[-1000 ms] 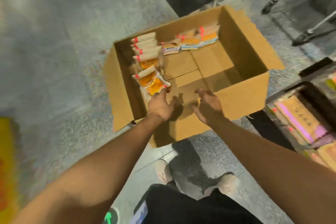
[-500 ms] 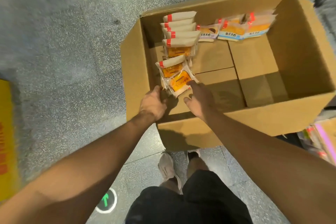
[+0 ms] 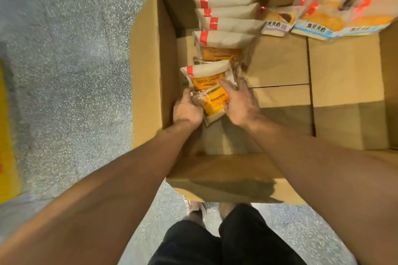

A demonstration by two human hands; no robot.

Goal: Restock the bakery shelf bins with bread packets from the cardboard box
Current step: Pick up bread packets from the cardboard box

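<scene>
Bread packets (image 3: 212, 84) with orange fronts lie at the 9 o'clock side of the open cardboard box (image 3: 148, 66), nearest end of a row (image 3: 228, 13) that runs toward 12 o'clock along the left wall. The left hand (image 3: 187, 109) has its grip curled on the left edge of the nearest packet (image 3: 215, 103); the right hand (image 3: 241, 101) clasps the right edge, fingers over its front. More packets (image 3: 327, 17) lie at 1 o'clock. The box stands on a speckled floor (image 3: 64, 71).

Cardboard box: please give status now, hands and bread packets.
Left hand and right hand both grip the nearest orange packets inside the cardboard box. Row of packets waits behind. Nothing in the way.
</scene>
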